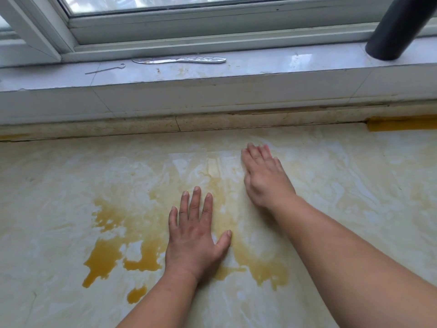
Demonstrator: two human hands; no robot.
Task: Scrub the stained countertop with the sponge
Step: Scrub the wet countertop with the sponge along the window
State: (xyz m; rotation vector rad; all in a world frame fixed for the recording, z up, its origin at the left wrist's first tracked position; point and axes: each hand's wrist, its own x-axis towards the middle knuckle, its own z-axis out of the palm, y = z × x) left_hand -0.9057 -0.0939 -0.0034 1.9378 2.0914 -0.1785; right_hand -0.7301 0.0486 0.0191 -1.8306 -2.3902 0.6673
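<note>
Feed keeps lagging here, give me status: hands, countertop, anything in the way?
Left hand open, flat on countertop. Right hand open, fingers on surface. Yellow stain unscrubbed; no sponge in view. Nothing blocking.

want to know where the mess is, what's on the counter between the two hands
In the head view, only countertop lies between the left hand and the right hand: a thin yellowish stain smear, no object. No sponge is in view.
</note>
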